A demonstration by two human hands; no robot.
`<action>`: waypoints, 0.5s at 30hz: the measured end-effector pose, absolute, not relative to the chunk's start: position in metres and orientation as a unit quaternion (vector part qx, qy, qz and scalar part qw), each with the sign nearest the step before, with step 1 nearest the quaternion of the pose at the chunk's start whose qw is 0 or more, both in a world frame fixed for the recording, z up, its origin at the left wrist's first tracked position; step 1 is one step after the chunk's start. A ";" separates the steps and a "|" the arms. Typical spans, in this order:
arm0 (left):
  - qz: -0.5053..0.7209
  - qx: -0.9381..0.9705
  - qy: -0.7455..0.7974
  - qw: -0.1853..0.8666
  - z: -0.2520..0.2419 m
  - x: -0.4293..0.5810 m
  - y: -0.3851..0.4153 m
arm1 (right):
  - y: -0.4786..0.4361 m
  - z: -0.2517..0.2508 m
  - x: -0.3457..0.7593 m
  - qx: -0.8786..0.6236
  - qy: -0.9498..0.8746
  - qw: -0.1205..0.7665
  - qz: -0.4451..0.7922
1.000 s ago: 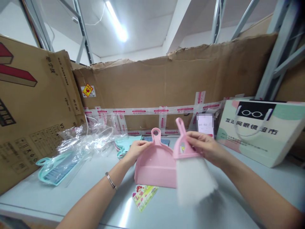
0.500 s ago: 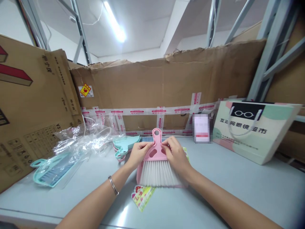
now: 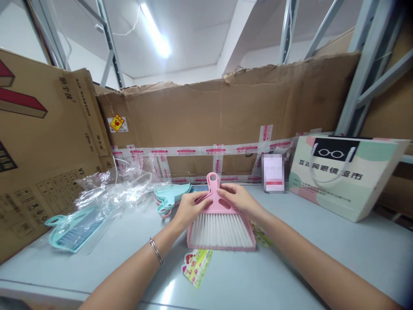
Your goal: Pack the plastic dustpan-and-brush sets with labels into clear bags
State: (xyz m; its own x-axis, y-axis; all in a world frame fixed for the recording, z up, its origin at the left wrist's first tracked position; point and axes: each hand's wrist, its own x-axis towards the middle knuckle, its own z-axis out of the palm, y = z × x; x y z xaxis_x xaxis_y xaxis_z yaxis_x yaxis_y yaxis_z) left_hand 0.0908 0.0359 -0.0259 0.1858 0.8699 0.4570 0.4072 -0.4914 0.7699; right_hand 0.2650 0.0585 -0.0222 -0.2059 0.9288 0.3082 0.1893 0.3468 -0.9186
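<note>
A pink dustpan [image 3: 248, 241] lies on the grey table with a pink brush [image 3: 219, 226] nested in it, white bristles toward me. My left hand [image 3: 190, 207] grips the left side of the set near the handle, fingers closed on it. On the right side of the handle my right hand [image 3: 237, 196] pinches the set. A small colourful card [image 3: 196, 262] lies on the table just in front of the bristles.
A teal dustpan set in clear plastic [image 3: 75, 228] lies at the left beside loose plastic bags [image 3: 122, 185]. Stacked teal and pink dustpans [image 3: 169, 196] sit behind my left hand. Cardboard walls [image 3: 226, 120] ring the table; a paper bag [image 3: 346, 174] stands at the right.
The brush, held apart in my right hand a second ago, now sits nested in the dustpan. Both hands have closed on the handle, and the set has shifted slightly right.
</note>
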 end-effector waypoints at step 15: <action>0.489 0.585 0.463 0.452 -0.019 0.102 0.066 | 0.073 -0.028 0.259 -0.460 -0.660 0.447 0.392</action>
